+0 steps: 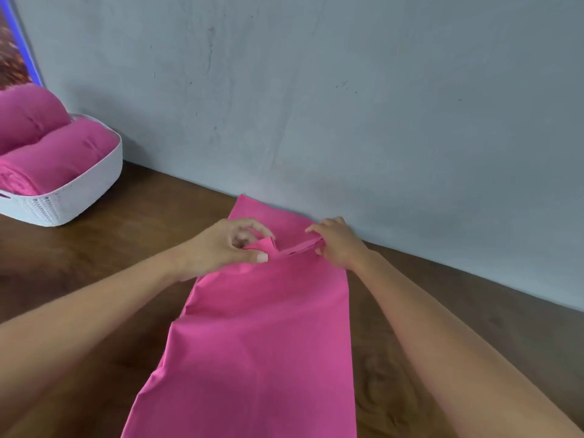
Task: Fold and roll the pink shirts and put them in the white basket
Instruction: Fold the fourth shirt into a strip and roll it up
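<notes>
A pink shirt lies folded into a long strip on the brown wooden table, running from the near edge to the wall. My left hand pinches a raised fold of the shirt near its far end. My right hand pinches the same fold a little to the right, close to the wall. The white basket stands at the far left and holds two rolled pink shirts.
A grey wall runs along the back of the table, right behind the shirt's far end. A framed picture with a blue edge leans in the top left corner. Bare wood lies between the basket and the shirt.
</notes>
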`<state>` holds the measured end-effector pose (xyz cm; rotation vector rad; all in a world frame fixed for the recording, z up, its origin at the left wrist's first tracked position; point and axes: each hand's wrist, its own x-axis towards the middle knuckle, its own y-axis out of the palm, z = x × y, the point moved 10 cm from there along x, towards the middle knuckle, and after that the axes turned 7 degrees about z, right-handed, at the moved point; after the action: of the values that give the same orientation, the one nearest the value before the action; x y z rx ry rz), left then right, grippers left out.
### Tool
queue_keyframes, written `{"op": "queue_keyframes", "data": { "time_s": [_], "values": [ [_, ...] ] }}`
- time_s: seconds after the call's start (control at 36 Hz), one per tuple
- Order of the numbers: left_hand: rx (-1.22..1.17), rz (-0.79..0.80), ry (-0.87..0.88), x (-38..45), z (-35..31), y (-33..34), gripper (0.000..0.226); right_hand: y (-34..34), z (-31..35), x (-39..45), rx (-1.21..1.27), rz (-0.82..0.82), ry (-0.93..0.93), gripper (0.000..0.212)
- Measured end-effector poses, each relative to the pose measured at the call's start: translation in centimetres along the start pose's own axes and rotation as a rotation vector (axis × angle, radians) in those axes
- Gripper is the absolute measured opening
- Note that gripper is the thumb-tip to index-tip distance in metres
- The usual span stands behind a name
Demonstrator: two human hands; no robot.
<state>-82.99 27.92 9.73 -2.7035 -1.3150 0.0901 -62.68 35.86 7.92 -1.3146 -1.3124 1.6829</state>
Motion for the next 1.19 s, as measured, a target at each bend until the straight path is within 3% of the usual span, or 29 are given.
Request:
{"op": "queue_keyframes", "data": {
  "time_s": [0.06, 0.14, 0.28, 0.47, 0.56, 0.69, 0.89, 0.94, 1.06, 1.19],
  "values": [
    [0.015, -0.038, -0.011, 0.4, 0.7, -1.6, 0.021, 0.2, -0.5, 0.7, -0.057, 0.016, 0.015, 0.035],
    [0.034, -0.138, 0.000, 1.2, 1.7, -4.1, 0.056, 0.5, -1.1, 0.9, -0.126, 0.009, 0.033, 0.021],
    [0.079, -0.340, -0.006, 3.1, 3.4, -7.9, 0.030, 0.4, -1.7, 0.0, -0.142, -0.062, 0.048, 0.022],
    [0.336, -0.532, -0.127, 6.5, 6.4, -10.7, 0.045, -0.3, -1.8, -2.9, -0.215, -0.143, 0.037, 0.037],
    [0.380, -0.542, -0.159, 7.8, 7.4, -11.0, 0.053, 0.0, -1.6, -3.8, -0.246, -0.095, 0.044, 0.049],
    [0.370, -0.547, -0.285, 8.6, 9.5, -11.5, 0.056, 0.7, -1.4, -5.0, -0.286, -0.037, 0.003, 0.036],
    [0.266, -0.435, -0.401, 9.9, 11.6, -12.0, 0.028, 1.3, -2.2, -5.0, -0.425, -0.058, 0.065, 0.026],
    [0.260, -0.418, -0.416, 9.9, 11.2, -12.1, 0.032, 1.3, -2.6, -4.9, -0.440, -0.079, 0.086, 0.029],
    [0.198, -0.444, -0.358, 9.5, 10.2, -12.2, 0.048, 0.8, -3.2, -5.1, -0.480, -0.038, 0.166, 0.015],
    [0.111, -0.488, -0.236, 8.3, 8.9, -12.7, 0.047, -0.7, -4.0, -6.4, -0.437, -0.051, 0.251, 0.019]
  ]
}}
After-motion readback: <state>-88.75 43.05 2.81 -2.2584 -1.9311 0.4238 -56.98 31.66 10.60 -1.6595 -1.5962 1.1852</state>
